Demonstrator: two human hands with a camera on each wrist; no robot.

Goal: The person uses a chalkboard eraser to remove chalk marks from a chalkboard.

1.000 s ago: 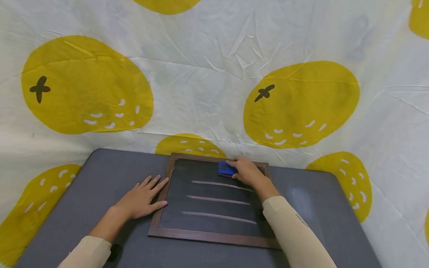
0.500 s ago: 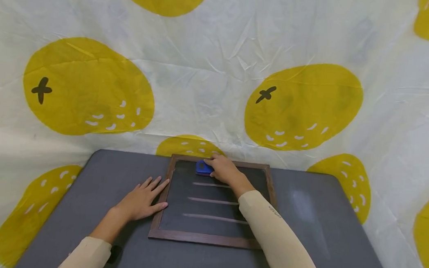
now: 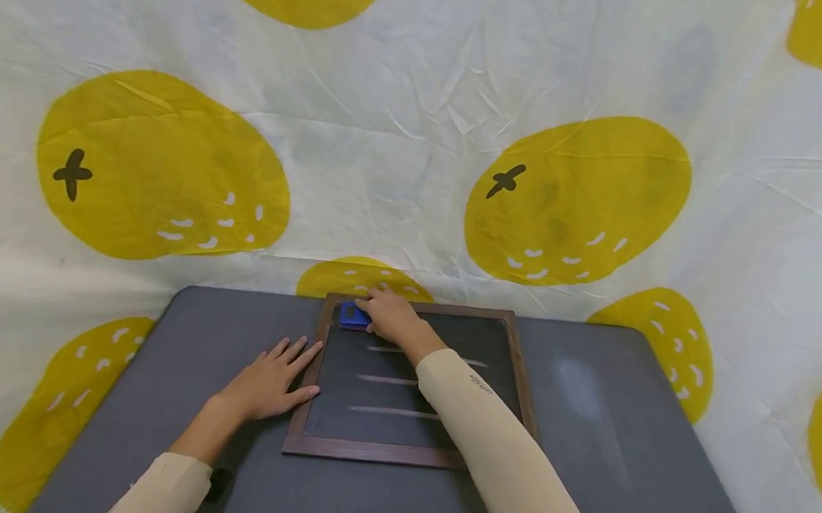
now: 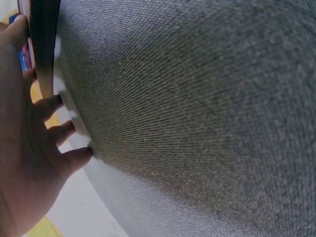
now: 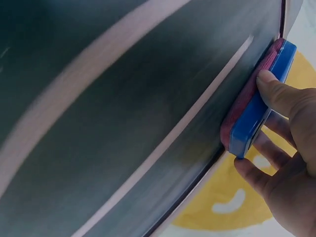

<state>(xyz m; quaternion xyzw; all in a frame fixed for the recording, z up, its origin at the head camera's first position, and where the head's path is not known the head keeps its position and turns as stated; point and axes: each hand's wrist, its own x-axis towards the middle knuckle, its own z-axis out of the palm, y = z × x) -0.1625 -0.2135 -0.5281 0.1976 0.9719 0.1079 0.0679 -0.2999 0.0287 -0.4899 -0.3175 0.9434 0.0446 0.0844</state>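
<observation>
R hand grips the rect. blue, pink-padded eraser, now farther L than before, near the upper-L corner of the brown-framed blackboard; L hand, fingers spread, stays at its L edge.

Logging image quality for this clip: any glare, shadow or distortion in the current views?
Head: a pale patch on the table, possibly glare; left wrist: left fingers dim and shaded; right wrist: chalk lines bow, probably lens distortion, while the eraser looks fairly sharp.
</observation>
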